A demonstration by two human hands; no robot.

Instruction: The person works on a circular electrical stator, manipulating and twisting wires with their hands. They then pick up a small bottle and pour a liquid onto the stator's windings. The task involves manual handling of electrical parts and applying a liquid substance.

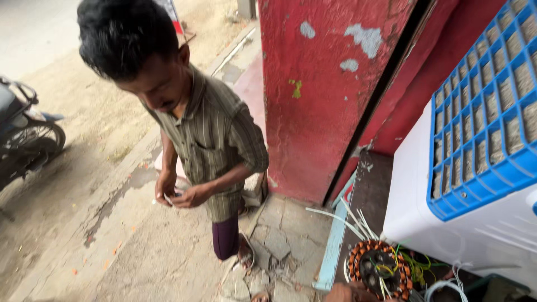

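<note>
Wearer's hand: only a sliver is peeking in at the bottom edge (348, 293), right next to the motor stator. Can't tell which hand it is, or whether it's open or gripping anything.

Other hand: not showing up anywhere in this shot.

Motor stator: the round stator with copper windings (379, 270) is sitting on the dark wooden bench (371, 190) at the bottom of the view, with yellow and green wires (415, 264) spilling off its right side.

White sleeving: a few thin white tubes (342, 218) are lying fanned out on the bench just above the stator, and some white wire (443, 287) is curling at its lower right.

Air cooler: a white cooler body (414, 207) with a blue grille (486, 100) is filling the right side, standing just beside the stator.

Other person: someone in a striped olive shirt (215, 134) is standing on the cracked pavement, looking down, both their hands (180, 196) held together at waist height around something small. Too small to make out.

Wall: a red wall with peeling paint (324, 95) is rising between that person and the bench.

Street: a parked motorbike (25, 137) is poking in at the far left on the dirt road.
</note>
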